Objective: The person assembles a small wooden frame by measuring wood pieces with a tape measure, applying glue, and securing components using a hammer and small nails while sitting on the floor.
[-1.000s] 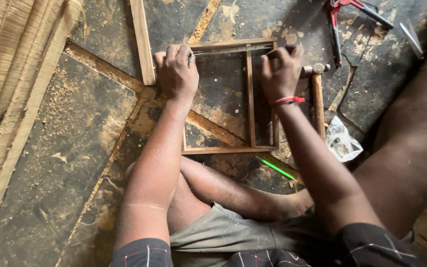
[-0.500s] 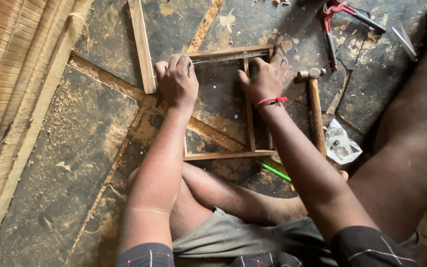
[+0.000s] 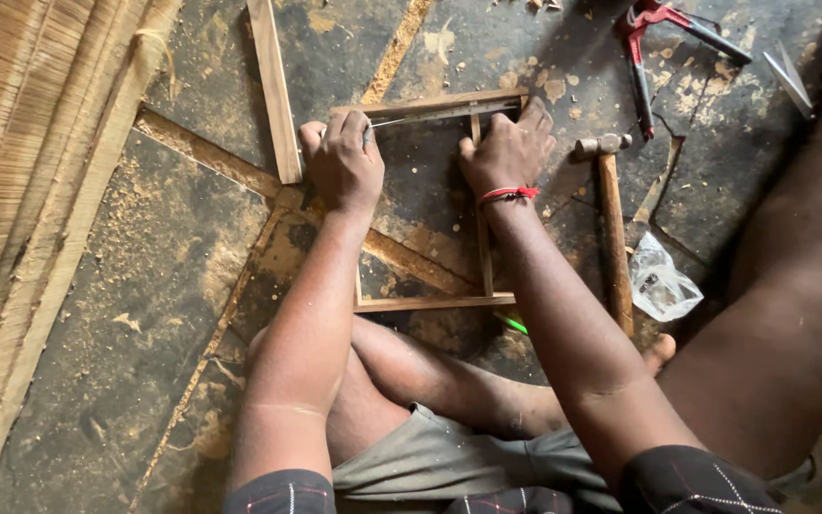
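We sit on the dark, sawdust-strewn stone floor (image 3: 145, 286) with a small rectangular frame of thin wooden slats (image 3: 430, 303) lying flat before our crossed legs. Our left hand (image 3: 344, 162) is closed over the far left corner of this frame, fingers curled down on the slat, and it seems to pinch one end of a thin metal wire or rod (image 3: 430, 114) that runs just under the top slat; we cannot tell how firmly. Our right hand (image 3: 509, 150), with a red thread bracelet (image 3: 508, 194) at the wrist, lies half open, palm down, where the middle upright slat meets the top one. Its fingers are spread over the joint; it presses more than it grasps.

To do this well, we judge that both hands should push evenly and keep the frame flat on the floor, so the corners stay square and the thin rod stays straight along the slat.

Both forearms reach forward almost parallel, with the elbows near the knees and the wrists bent slightly down.

A hammer with a wooden handle (image 3: 614, 238) lies just right of the frame, a loose wooden slat (image 3: 273, 90) to its left, red-handled pliers (image 3: 641, 48) farther away, and a small clear plastic bag (image 3: 663, 284) near the hammer.
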